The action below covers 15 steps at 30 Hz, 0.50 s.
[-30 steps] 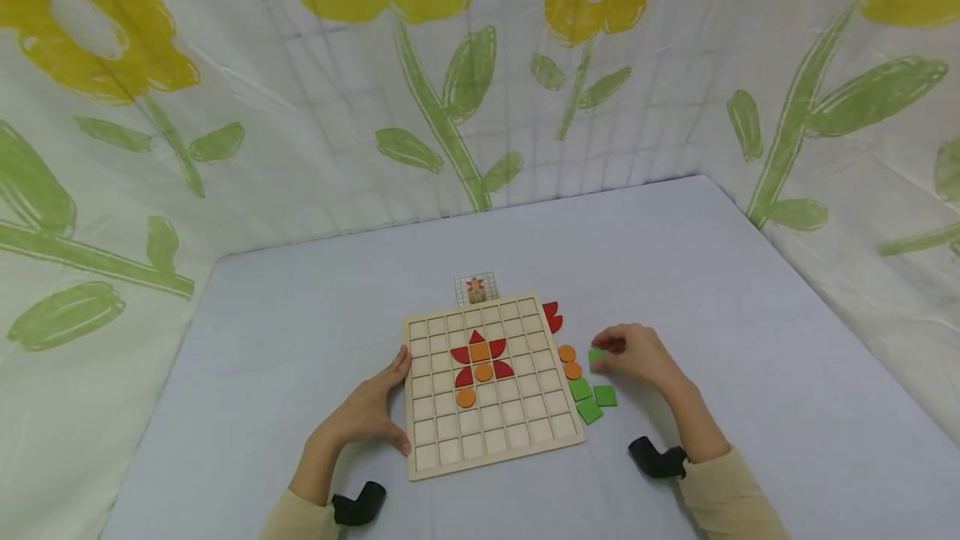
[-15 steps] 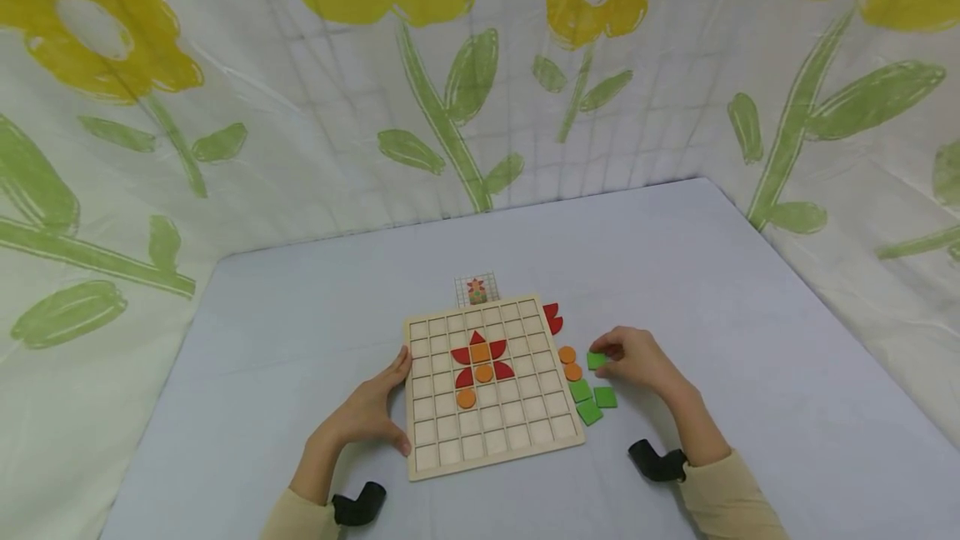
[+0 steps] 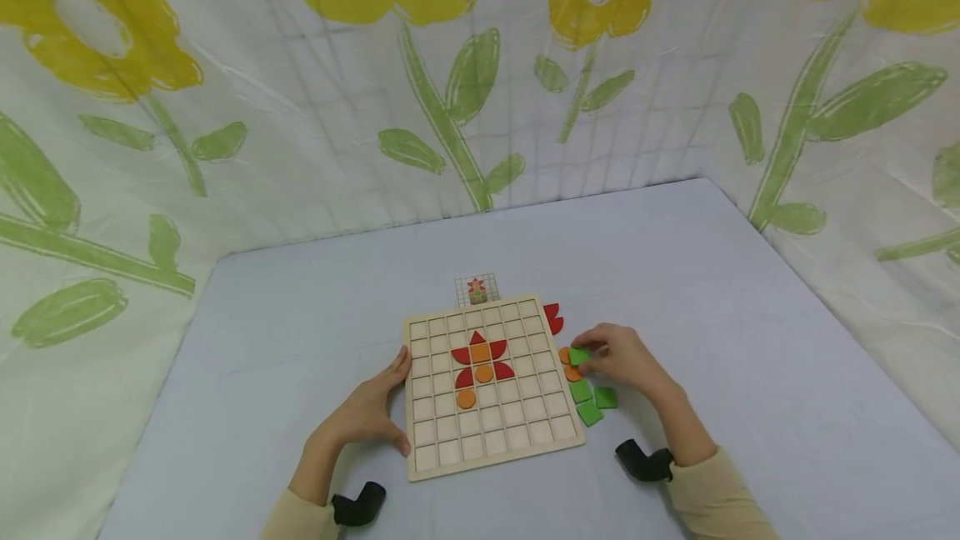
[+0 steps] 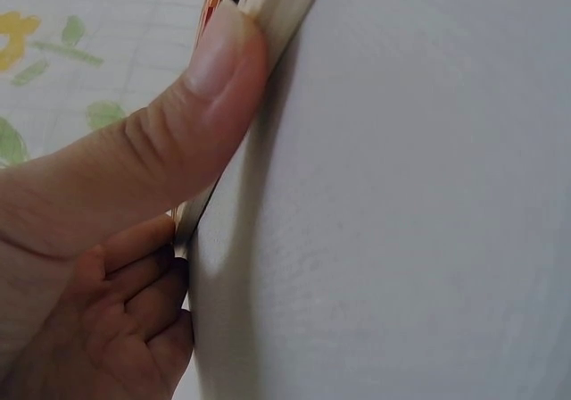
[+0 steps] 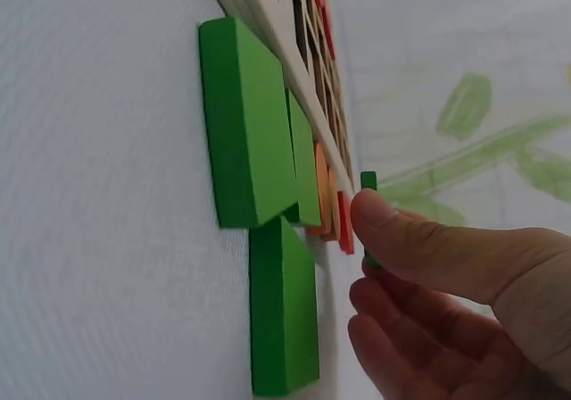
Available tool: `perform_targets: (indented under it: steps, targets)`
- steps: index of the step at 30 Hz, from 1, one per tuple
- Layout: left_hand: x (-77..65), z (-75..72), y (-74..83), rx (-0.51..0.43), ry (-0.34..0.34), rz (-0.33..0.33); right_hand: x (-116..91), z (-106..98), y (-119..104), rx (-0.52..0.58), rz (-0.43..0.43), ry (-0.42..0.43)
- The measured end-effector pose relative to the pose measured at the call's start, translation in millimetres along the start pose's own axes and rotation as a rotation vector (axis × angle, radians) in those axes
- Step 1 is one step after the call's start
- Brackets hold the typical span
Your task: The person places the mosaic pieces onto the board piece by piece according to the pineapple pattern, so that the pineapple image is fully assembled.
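Observation:
A wooden grid board (image 3: 497, 459) lies on the table with several red and orange pieces set in its cells. My left hand (image 3: 367, 411) rests on the board's left edge, thumb and fingers spread apart along it; in the left wrist view the thumb (image 4: 219, 70) presses the rim. Between thumb and fingers, my right hand (image 3: 624, 357) pinches a green square tile (image 3: 577, 356), held above the loose orange discs (image 3: 573, 373) right of the board. More green square tiles (image 3: 589, 413) lie just below those discs.
Red pieces (image 3: 553, 319) lie by the board's upper right edge. Behind the board is a small pattern card (image 3: 486, 282) showing a gridded figure. A flower-printed curtain (image 3: 300, 132) stands around the table's back and sides.
My right hand has lifted the green square tile off the table and moved it left, over the orange discs. The left hand and the board have stayed put.

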State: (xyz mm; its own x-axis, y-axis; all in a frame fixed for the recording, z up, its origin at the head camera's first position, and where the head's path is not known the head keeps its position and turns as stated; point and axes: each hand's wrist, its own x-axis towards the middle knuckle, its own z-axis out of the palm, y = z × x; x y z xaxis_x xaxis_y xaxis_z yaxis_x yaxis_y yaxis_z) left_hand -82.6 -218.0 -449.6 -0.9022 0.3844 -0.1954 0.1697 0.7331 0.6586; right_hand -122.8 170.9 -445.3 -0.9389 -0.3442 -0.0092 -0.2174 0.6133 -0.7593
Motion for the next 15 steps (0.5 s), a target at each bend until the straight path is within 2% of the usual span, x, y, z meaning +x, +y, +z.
perform_targets:
  steps: [6,10,15]
  targets:
    - [0.1,0.4,0.8,0.003,0.002,-0.002,3.3,9.5,-8.3,0.062,0.000,0.002]
    - [-1.0,-0.5,2.9,0.004,0.002,-0.014,4.3,17.3,-15.7,0.110,0.017,-0.034]
    - [-1.2,-1.1,1.8,0.000,0.002,-0.004,4.6,27.8,-25.1,0.118,-0.012,-0.069]
